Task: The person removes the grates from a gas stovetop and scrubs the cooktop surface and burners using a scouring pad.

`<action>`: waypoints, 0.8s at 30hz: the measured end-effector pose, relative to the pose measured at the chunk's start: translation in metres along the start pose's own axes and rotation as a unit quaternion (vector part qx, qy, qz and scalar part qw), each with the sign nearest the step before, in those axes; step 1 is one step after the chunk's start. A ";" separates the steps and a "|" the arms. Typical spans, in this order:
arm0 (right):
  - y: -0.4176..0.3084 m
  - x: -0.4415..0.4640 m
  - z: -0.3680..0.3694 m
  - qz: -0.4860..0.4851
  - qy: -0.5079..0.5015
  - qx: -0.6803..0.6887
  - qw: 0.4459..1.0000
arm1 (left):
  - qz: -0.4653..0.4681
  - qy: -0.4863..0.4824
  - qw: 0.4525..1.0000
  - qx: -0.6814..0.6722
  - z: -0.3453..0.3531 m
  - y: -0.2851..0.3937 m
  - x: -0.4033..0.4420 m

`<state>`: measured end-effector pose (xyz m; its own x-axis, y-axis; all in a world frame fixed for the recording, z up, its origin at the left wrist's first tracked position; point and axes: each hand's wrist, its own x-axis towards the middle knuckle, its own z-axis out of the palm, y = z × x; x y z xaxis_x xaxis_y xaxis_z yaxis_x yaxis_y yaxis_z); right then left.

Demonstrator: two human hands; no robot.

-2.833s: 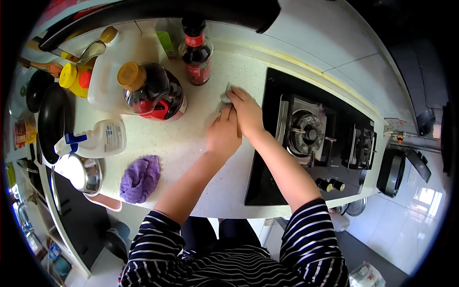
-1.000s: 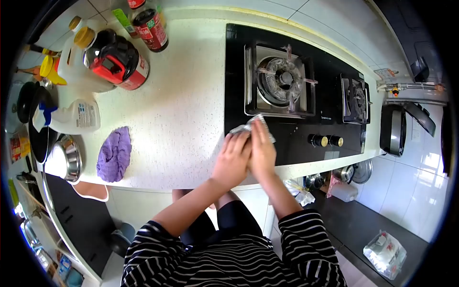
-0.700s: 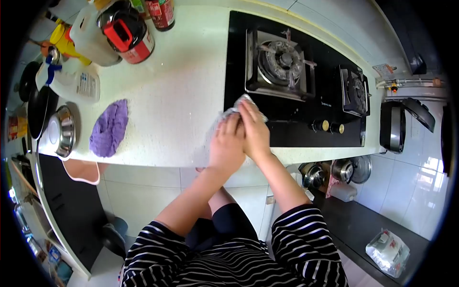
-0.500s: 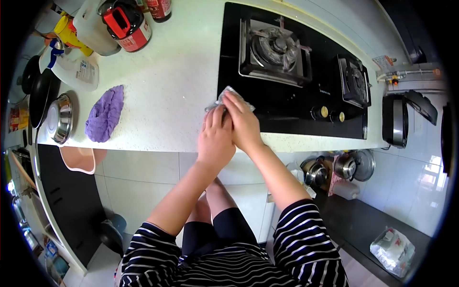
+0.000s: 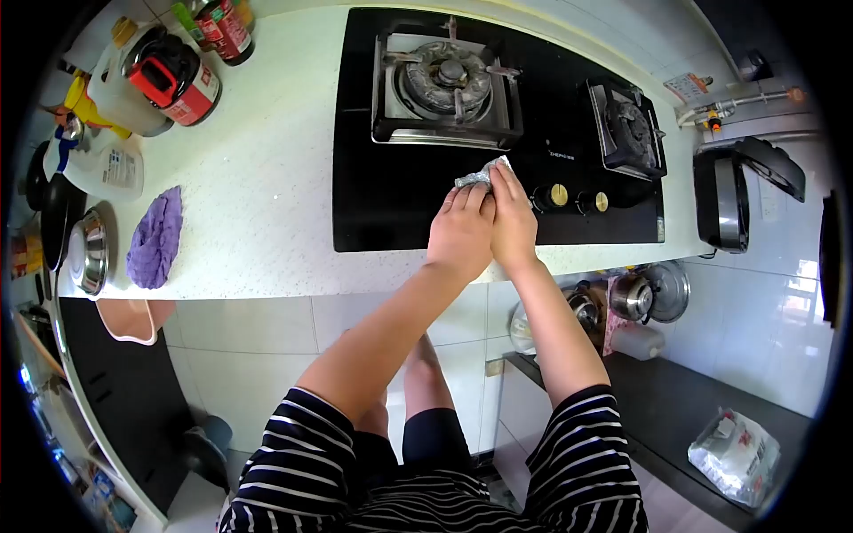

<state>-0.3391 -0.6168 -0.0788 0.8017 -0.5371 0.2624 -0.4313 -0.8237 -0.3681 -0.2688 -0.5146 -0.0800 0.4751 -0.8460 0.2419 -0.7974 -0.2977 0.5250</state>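
Both hands are together over the black glass stove point(image 5: 400, 209), below its large left burner point(image 5: 451, 75). A crumpled silvery-grey cloth or wipe point(image 5: 484, 172) is pressed under their fingertips. My left hand point(image 5: 462, 231) lies against my right hand point(image 5: 513, 218), its fingers together on the cloth's lower edge. The right hand's fingers point up over the cloth, just left of the two gold-faced knobs point(image 5: 557, 195). How far the fingers curl round the cloth is partly hidden.
On the white counter point(image 5: 267, 213) are a purple cloth point(image 5: 155, 240), a steel bowl point(image 5: 89, 251), a spray bottle point(image 5: 115, 169), a red-labelled jug point(image 5: 182, 84) and a sauce bottle point(image 5: 224, 31). A smaller burner point(image 5: 628, 131) is at the right, with an open black appliance point(image 5: 724, 200) beyond.
My hands and the silvery cloth have moved from the counter and the stove's left edge rightward onto the glass, near the knobs. The view has shifted right, too.
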 end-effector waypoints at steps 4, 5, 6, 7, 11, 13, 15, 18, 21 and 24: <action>0.001 0.005 0.001 -0.007 0.002 0.021 1.000 | -0.004 -0.017 1.000 -0.009 -0.005 0.000 0.004; 0.001 0.005 0.000 -0.009 0.002 0.028 1.000 | -0.004 -0.017 1.000 -0.013 -0.006 0.000 0.003; 0.003 0.006 0.001 -0.021 0.003 0.033 0.999 | -0.002 -0.017 1.000 -0.018 -0.006 0.002 0.003; 0.003 0.006 -0.001 -0.026 0.003 0.038 0.999 | -0.001 -0.022 1.000 -0.017 -0.007 0.003 0.002; 0.009 0.005 -0.002 -0.028 -0.034 0.050 0.998 | -0.002 -0.015 0.998 -0.060 -0.016 -0.001 0.000; 0.012 0.010 -0.012 -0.027 -0.064 0.080 0.994 | -0.045 -0.016 0.989 -0.140 -0.027 -0.001 -0.001; 0.016 0.015 -0.027 -0.017 -0.078 0.161 0.984 | -0.092 0.049 0.974 -0.202 -0.047 -0.002 -0.003; 0.014 0.039 -0.048 0.083 -0.010 0.254 0.964 | -0.148 0.179 0.959 -0.160 -0.067 -0.021 0.007; 0.012 0.075 -0.045 0.178 0.048 0.239 0.954 | -0.234 0.280 0.915 -0.173 -0.081 -0.043 0.033; 0.025 0.098 -0.029 0.228 -0.021 0.194 0.954 | -0.294 0.256 0.906 -0.164 -0.087 -0.068 0.055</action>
<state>-0.2835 -0.6958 -0.0361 0.5864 -0.8091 -0.0379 -0.5604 -0.3715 -0.7402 -0.1559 -0.5026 -0.0311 0.9593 -0.2430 0.1439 -0.2364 -0.4119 0.8801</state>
